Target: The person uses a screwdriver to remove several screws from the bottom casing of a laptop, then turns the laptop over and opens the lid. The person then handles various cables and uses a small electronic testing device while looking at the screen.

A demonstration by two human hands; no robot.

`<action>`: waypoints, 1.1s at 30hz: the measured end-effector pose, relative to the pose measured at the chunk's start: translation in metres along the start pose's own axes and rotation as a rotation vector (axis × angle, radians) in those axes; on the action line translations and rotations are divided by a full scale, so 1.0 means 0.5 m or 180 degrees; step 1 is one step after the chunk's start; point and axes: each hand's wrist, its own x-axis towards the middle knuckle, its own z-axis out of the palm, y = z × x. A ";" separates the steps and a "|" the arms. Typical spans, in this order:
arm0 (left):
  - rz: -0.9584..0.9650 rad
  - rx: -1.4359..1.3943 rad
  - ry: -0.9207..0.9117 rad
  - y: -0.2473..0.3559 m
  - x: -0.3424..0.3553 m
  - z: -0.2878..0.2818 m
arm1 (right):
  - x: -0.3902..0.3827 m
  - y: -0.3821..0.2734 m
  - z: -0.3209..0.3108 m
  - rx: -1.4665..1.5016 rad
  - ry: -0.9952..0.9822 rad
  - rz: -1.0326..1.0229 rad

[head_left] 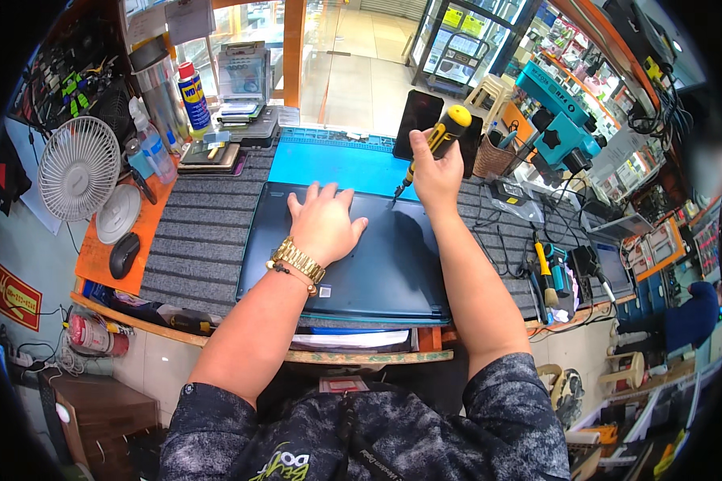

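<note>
A dark blue laptop [361, 272] lies with its flat underside up on the bench, partly over a bright blue work mat [313, 164]. My left hand [326, 223] rests flat on the laptop with its fingers spread; a gold watch is on that wrist. In my right hand [437, 178] is a yellow and black screwdriver [449, 128], held tilted with its handle up. Its tip points down at the laptop's far edge, right of the middle. Whether the tip sits in a screw is too small to tell.
On the left stand a white fan [79, 168], a spray bottle [154, 144], a blue aerosol can [193, 100] and a black mouse [124, 255]. To the right are a brush [547, 276], cables and a teal microscope [557, 120]. A phone [418, 122] stands beyond the laptop.
</note>
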 end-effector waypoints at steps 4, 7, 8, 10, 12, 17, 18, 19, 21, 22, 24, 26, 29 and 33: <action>-0.0004 0.0015 0.0011 -0.002 -0.002 0.000 | -0.003 -0.012 0.033 -0.0041 -0.0421 -0.0046; -0.0011 0.0021 0.0026 -0.004 -0.003 -0.005 | 0.001 -0.013 0.036 -0.0142 -0.0461 0.0017; -0.0008 0.0017 -0.0017 -0.001 -0.002 -0.008 | 0.003 -0.012 0.033 -0.0217 -0.0376 0.0044; -0.0004 0.0004 -0.0056 -0.001 -0.002 -0.009 | 0.008 -0.004 0.021 -0.0290 -0.0315 0.0033; 0.0035 0.0001 -0.0024 -0.001 -0.002 -0.007 | 0.010 0.007 0.013 -0.0111 -0.0249 0.0190; 0.0011 -0.0023 -0.0065 -0.005 -0.004 -0.011 | 0.004 0.008 0.018 0.0129 -0.0275 0.0116; 0.0023 -0.0017 -0.0025 -0.006 -0.004 -0.009 | 0.003 0.006 0.018 0.0046 -0.0262 0.0094; 0.0023 -0.0018 -0.0020 -0.007 -0.003 -0.009 | 0.003 0.005 0.019 -0.0036 -0.0249 0.0071; 0.0041 -0.0018 -0.0022 -0.007 -0.003 -0.007 | 0.003 0.007 0.018 -0.0054 -0.0263 0.0063; 0.0040 -0.0023 -0.0021 -0.008 -0.004 -0.005 | 0.002 0.008 0.018 -0.0069 -0.0274 0.0058; 0.0089 -0.0040 0.0106 -0.010 -0.005 0.000 | 0.003 0.012 0.017 -0.0065 -0.0248 0.0099; 0.0082 -0.0050 0.0099 -0.010 -0.004 0.002 | 0.003 0.013 0.017 -0.0057 -0.0225 0.0142; 0.0077 -0.0064 0.0097 -0.012 -0.005 0.001 | 0.001 0.013 0.017 -0.0060 -0.0227 0.0180; 0.0073 -0.0064 0.0113 -0.013 -0.005 0.001 | 0.001 0.009 0.018 -0.0045 -0.0224 0.0164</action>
